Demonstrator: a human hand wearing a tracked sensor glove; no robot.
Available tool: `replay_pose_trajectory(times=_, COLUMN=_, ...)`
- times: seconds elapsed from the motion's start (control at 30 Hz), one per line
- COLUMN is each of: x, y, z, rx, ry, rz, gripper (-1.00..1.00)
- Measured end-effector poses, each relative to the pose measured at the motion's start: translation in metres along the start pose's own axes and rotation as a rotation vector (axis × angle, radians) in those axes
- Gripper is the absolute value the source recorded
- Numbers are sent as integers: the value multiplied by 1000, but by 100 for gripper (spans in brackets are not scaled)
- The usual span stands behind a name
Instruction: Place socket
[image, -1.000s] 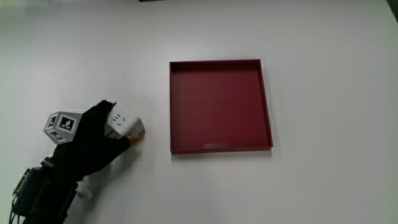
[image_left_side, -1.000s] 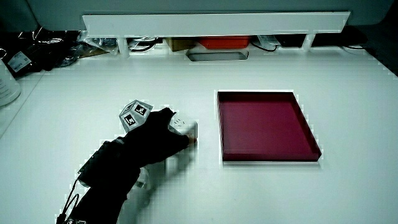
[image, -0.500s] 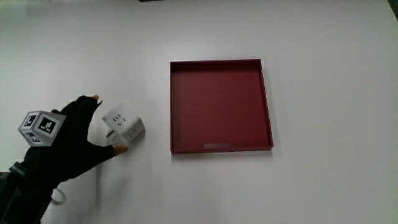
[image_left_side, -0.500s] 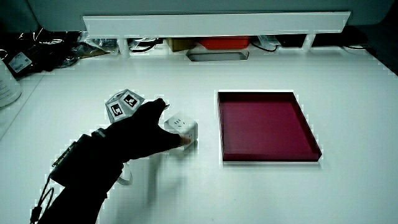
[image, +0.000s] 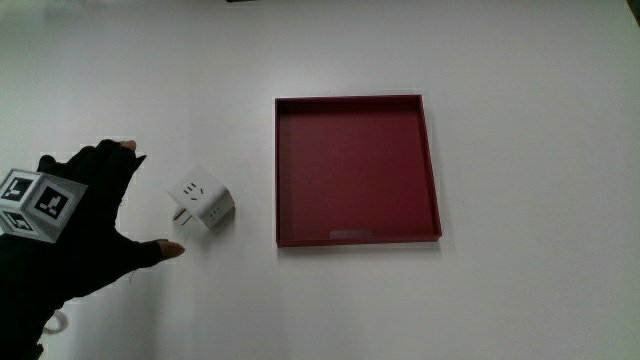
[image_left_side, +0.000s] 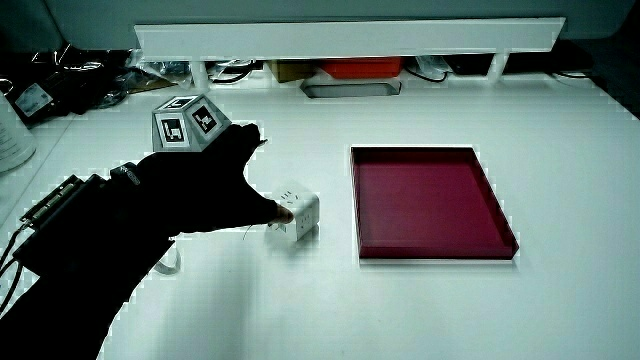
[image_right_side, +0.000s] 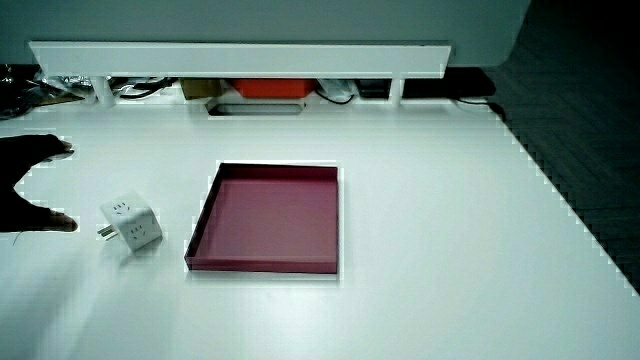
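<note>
Open hand (image_left_side: 200, 195) beside socket (image_left_side: 293, 216) — apart

Lying flat on the white table (image: 520, 290): a shallow square dark-red tray (image: 357, 169) with low walls, a small pale label showing on its floor by the wall nearest the person. Running along the table's edge farthest from the person in both side views: a low white partition (image_left_side: 345, 38), clutter showing beneath it, an orange-red box (image_left_side: 362, 68) among it.
</note>
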Motion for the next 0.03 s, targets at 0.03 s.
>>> replay_pose_trajectory(times=0.03, x=0, y=0, z=1, rx=7, ry=4, rz=-1, gripper=-100)
